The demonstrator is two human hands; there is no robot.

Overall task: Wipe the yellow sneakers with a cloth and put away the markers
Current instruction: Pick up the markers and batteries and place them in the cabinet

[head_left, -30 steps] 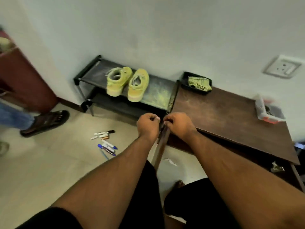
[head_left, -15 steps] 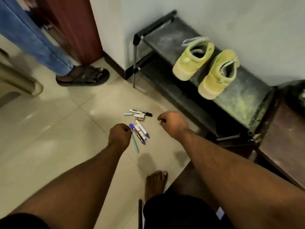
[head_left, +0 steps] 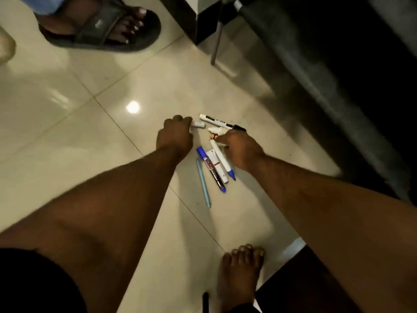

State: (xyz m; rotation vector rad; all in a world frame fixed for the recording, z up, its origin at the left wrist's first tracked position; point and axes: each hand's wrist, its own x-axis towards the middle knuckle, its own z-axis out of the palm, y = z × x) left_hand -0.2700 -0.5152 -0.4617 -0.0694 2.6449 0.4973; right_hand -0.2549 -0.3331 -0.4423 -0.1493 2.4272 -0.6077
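While I crouch, both my hands are down among the markers on the floor tile [head_left: 90, 143].
My left hand [head_left: 174, 137] curls its fingers round a short white marker [head_left: 198, 125] lying crosswise; my right hand [head_left: 240, 149] is bent over the cluster — whether it grips one I cannot tell. Beyond it a black-capped marker [head_left: 215, 121] slants right. Three markers [head_left: 217, 168] and a pale blue pen [head_left: 203, 183] lie side by side, long axes running toward me — my bare foot [head_left: 240, 274] nearby.
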